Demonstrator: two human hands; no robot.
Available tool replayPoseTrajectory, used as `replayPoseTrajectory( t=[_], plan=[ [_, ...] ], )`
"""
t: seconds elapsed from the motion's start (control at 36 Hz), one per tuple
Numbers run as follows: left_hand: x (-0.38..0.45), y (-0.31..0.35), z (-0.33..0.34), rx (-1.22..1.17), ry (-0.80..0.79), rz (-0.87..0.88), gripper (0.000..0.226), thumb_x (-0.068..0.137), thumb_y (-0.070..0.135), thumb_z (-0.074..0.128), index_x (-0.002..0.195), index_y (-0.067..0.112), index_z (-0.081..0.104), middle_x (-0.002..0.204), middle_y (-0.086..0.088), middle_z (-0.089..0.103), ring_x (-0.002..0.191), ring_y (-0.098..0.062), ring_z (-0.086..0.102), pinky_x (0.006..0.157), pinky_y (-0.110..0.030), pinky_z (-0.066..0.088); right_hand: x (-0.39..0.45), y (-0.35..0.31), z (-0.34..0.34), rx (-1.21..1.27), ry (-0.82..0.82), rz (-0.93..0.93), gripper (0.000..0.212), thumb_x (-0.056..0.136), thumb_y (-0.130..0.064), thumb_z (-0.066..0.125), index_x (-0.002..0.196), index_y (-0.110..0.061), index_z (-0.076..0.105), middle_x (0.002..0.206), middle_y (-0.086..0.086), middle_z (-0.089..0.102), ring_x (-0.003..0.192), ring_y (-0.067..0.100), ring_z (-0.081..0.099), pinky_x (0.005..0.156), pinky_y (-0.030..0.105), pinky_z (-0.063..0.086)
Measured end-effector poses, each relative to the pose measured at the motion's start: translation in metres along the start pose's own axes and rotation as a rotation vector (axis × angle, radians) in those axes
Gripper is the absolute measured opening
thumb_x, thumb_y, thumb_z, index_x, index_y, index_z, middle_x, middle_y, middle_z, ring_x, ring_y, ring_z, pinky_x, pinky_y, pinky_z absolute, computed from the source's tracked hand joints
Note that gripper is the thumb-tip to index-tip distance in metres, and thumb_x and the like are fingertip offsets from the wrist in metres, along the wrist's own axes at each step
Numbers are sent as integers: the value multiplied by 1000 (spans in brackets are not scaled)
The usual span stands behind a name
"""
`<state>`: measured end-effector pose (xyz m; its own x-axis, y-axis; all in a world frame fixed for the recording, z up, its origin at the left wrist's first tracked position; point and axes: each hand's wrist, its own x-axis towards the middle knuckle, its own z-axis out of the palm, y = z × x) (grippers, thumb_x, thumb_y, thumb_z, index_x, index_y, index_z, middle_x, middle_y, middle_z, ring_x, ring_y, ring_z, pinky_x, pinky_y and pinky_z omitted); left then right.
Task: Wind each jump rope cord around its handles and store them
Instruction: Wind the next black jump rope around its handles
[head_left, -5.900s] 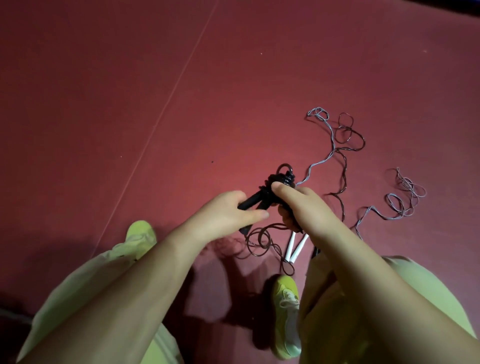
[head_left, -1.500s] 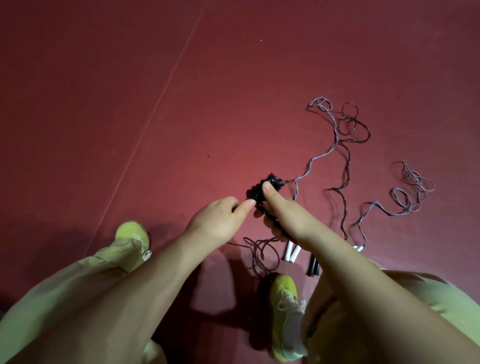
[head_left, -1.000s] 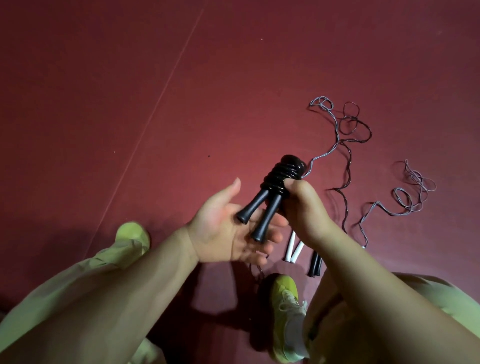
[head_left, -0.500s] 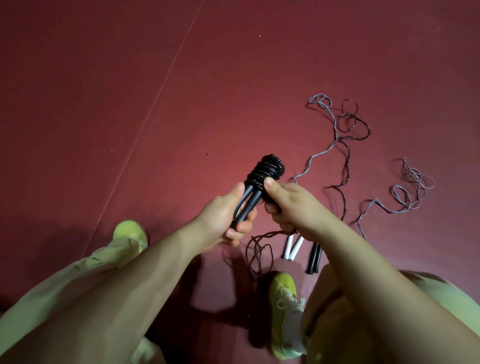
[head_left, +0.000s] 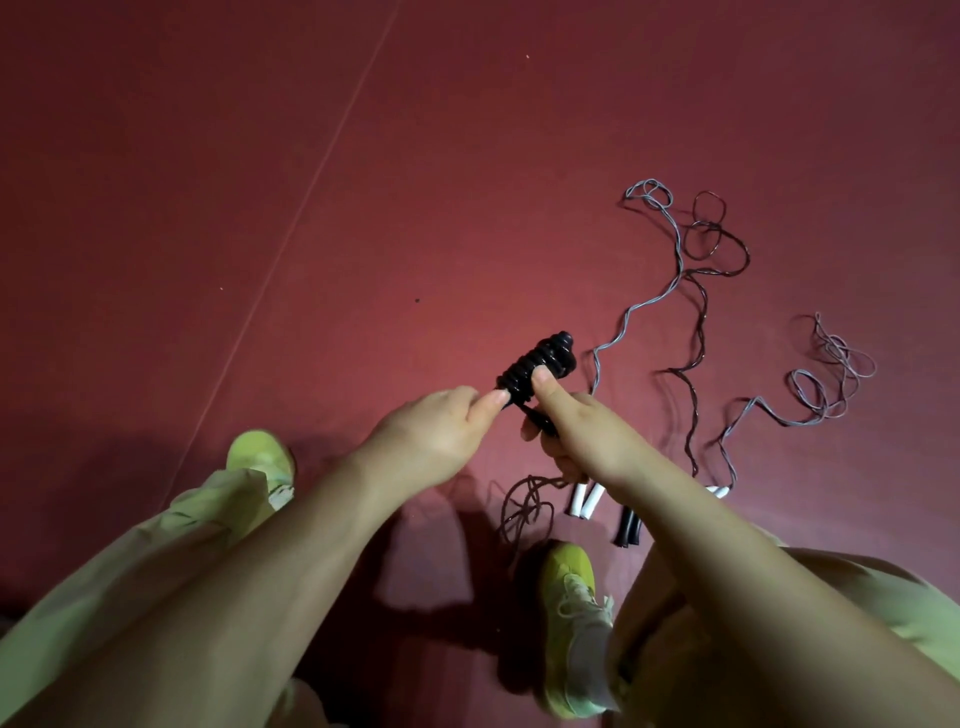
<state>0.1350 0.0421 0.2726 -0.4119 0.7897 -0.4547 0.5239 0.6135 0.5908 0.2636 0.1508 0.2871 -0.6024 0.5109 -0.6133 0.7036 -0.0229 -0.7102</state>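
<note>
A black jump rope (head_left: 540, 361) is held above the red floor, its cord coiled thickly round the paired handles. My right hand (head_left: 587, 436) grips the handles below the coil, with the thumb pressed on the windings. My left hand (head_left: 431, 436) has curled fingers and pinches the near end of the coil with its fingertips. The unwound part of the dark cord (head_left: 524, 506) hangs in loose loops under my hands. On the floor lie a pair of white handles (head_left: 584, 501) with a grey cord (head_left: 639, 301) and a pair of black handles (head_left: 626, 530) with a dark cord (head_left: 698, 332).
My two yellow-green shoes (head_left: 262, 460) (head_left: 571, 623) stand on the red floor, and my light green trouser legs fill the lower corners. Another tangle of grey cord (head_left: 831, 374) lies at the right. A thin pale line (head_left: 291, 234) crosses the floor at the left.
The wound bundle has been lowered and tilted flatter. My left hand moved from gripping the handle ends to pinching the coil's near end. My right thumb shifted onto the windings.
</note>
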Motion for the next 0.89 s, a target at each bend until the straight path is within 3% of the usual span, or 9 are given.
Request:
replayPoseTrajectory(
  t=[0.11, 0.17, 0.31, 0.42, 0.56, 0.64, 0.75, 0.83, 0.89],
  plan=[
    [-3, -5, 4, 1, -25, 39, 40, 96, 56, 27, 78, 21, 38, 79, 1, 47, 80, -26, 50, 77, -42, 43, 2, -1, 2, 44, 18, 36, 66, 86, -71, 37, 77, -11, 63, 41, -14, 34, 38, 9, 29, 47, 26, 24],
    [-1, -8, 4, -81, -33, 29, 39, 94, 56, 32, 79, 21, 39, 81, 0, 49, 80, -24, 50, 78, -42, 44, 3, -2, 3, 55, 26, 33, 64, 85, -71, 41, 77, -12, 63, 43, -13, 35, 39, 10, 28, 46, 26, 23],
    [6, -15, 0, -208, -92, -13, 32, 87, 54, 52, 85, 23, 49, 78, 6, 52, 69, -13, 47, 65, -33, 36, 3, -5, 4, 90, 29, -42, 41, 94, -41, 48, 72, -10, 62, 45, -6, 41, 38, 9, 32, 47, 25, 26],
    [0, -15, -4, -509, -358, 3, 31, 82, 48, 62, 83, 17, 57, 77, 3, 62, 73, -13, 54, 69, -29, 38, -3, -8, 1, 144, -23, -149, 38, 96, -24, 46, 64, -8, 59, 47, -1, 55, 41, 11, 45, 46, 19, 36],
    [-8, -17, -13, -1101, -866, -7, 52, 80, 55, 53, 99, 9, 68, 94, -12, 72, 85, -24, 68, 79, -37, 54, -2, -9, 1, 293, -137, -285, 34, 70, -40, 48, 69, -7, 55, 53, 2, 54, 48, 15, 45, 47, 24, 33],
    [-9, -18, -8, -1385, -1034, 52, 73, 71, 68, 62, 108, 5, 68, 90, -10, 69, 74, -22, 68, 64, -30, 55, -1, -7, -1, 374, -183, -344, 34, 70, -43, 48, 63, -11, 54, 52, 2, 50, 49, 16, 40, 54, 35, 26],
    [-9, -18, -3, -1450, -1224, 78, 70, 79, 69, 54, 105, 5, 66, 69, 2, 57, 42, -4, 50, 39, -13, 38, -5, -10, -2, 273, -306, -375, 57, 79, -45, 42, 75, 10, 57, 51, 2, 57, 54, 19, 44, 55, 36, 28],
    [-6, -20, -6, -1426, -1207, 58, 60, 78, 70, 54, 93, 13, 67, 64, 4, 54, 38, 1, 42, 35, -10, 31, -6, -11, -4, 238, -279, -370, 45, 89, -43, 42, 74, -6, 62, 62, 12, 60, 58, 24, 45, 58, 35, 31],
    [-6, -19, -10, -1391, -1108, 8, 59, 76, 72, 51, 83, 16, 66, 61, 4, 51, 36, 1, 37, 34, -10, 25, -6, -11, -6, 225, -262, -342, 55, 90, -49, 42, 78, 0, 63, 71, 21, 60, 60, 24, 46, 59, 33, 34]
  ],
)
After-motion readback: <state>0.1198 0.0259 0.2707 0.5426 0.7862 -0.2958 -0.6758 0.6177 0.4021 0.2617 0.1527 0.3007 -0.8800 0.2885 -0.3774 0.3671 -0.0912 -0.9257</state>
